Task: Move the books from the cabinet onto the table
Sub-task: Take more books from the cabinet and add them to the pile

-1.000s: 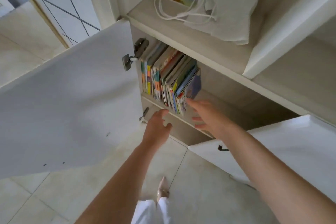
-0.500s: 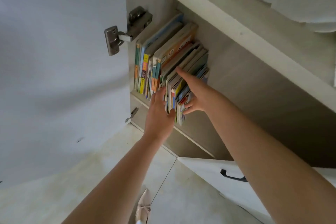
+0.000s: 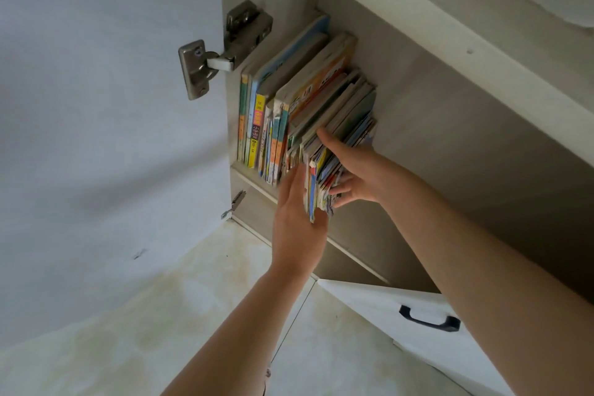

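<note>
A row of colourful thin books (image 3: 276, 112) stands upright at the left end of the cabinet (image 3: 450, 145) shelf. The right-hand bundle of books (image 3: 321, 183) juts out past the shelf edge. My right hand (image 3: 356, 170) grips this bundle, thumb on top and fingers curled against its right side. My left hand (image 3: 295, 222) lies flat with straight fingers against the bundle's left side and bottom. The table is not in view.
The open white cabinet door (image 3: 96, 122) with its metal hinge (image 3: 218, 55) stands close on the left. A lower white drawer front with a black handle (image 3: 429, 320) sits at the right. Pale tiled floor (image 3: 160, 315) lies below. A thick shelf board (image 3: 466, 29) runs overhead.
Both hands went from reaching toward the shelf to closing on the right-hand bundle of books, which has slid forward off the shelf edge. The view has moved closer to the cabinet.
</note>
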